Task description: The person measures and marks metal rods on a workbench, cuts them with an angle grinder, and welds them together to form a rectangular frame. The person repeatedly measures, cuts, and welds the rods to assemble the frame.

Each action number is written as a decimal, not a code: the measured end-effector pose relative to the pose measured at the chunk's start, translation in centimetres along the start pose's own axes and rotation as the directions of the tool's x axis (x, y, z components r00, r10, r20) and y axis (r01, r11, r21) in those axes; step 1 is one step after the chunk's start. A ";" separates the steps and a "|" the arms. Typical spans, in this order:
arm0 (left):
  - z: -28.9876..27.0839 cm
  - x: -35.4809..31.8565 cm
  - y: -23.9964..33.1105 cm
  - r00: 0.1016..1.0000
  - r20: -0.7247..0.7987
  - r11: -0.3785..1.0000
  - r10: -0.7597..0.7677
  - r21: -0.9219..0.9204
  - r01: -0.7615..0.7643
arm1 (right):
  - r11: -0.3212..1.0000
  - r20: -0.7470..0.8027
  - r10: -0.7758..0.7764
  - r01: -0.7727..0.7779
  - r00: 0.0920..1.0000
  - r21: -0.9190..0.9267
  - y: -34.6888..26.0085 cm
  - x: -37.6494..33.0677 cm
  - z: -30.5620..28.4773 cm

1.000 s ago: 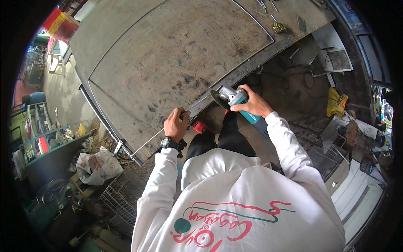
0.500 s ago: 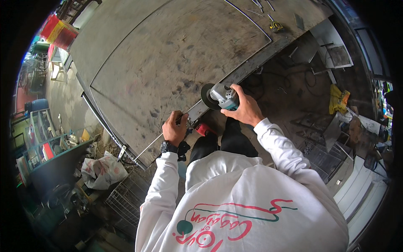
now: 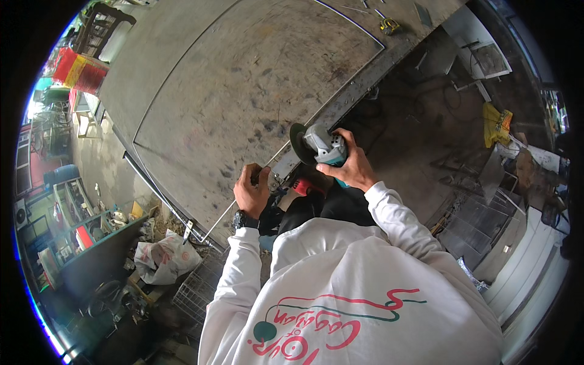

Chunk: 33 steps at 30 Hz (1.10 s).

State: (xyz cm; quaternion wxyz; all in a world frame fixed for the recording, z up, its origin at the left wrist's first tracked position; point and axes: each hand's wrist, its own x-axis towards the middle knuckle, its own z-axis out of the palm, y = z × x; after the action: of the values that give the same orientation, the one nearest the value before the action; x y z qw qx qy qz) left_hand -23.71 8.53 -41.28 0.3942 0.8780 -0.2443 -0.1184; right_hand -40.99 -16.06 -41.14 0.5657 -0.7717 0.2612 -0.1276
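My right hand (image 3: pixel 354 167) is wrapped around the body of a grey-and-teal angle grinder (image 3: pixel 328 148). Its round disc (image 3: pixel 299 143) stands tilted over the table's front edge, by the thin metal rod (image 3: pixel 220 221). To the left of it, my left hand (image 3: pixel 252 193), with a dark watch on the wrist, closes on the rod at the edge. The rod belongs to a large bent outline lying on the worn tabletop (image 3: pixel 225 115). My fingers hide the rod where they hold it. Whether the disc touches the rod, I cannot tell.
A yellow tape measure (image 3: pixel 388 25) lies at the far right of the tabletop. Something red (image 3: pixel 306 187) is below the edge, near my legs. At the left are a metal pipe (image 3: pixel 159 193) along the table side and a white sack (image 3: pixel 167 258). A yellow bag (image 3: pixel 496 125) hangs at right.
The grinder has tilted a little, its disc now showing at a different angle beside the table edge. My left hand keeps its hold on the rod. The whole view has shifted slightly.
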 end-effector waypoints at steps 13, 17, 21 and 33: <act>0.2 0.0 -0.9 1.000 0.006 1.000 -0.003 -0.020 0.004 | 0.665 0.468 0.350 -0.567 0.812 0.486 -0.4 1.3 -0.1; 0.6 -0.1 -1.0 1.000 0.012 1.000 -0.005 -0.007 0.005 | 0.580 0.522 0.361 -0.624 0.773 0.523 -1.1 1.7 -0.2; 1.0 -0.3 -1.2 0.999 0.020 1.000 -0.028 0.007 0.028 | 0.551 0.555 0.385 -0.666 0.738 0.503 -1.4 1.2 -0.9; 3.1 -0.6 -3.8 0.999 0.048 1.000 -0.008 0.026 0.007 | 0.421 0.557 0.253 -0.609 0.791 0.672 0.4 -2.3 -4.9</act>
State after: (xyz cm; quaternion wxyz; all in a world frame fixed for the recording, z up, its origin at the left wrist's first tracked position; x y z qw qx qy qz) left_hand -24.22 9.08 -46.18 0.3762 0.8809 -0.2520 -0.1377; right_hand -45.47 -18.87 -39.70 0.9101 -0.3238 0.2500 0.0670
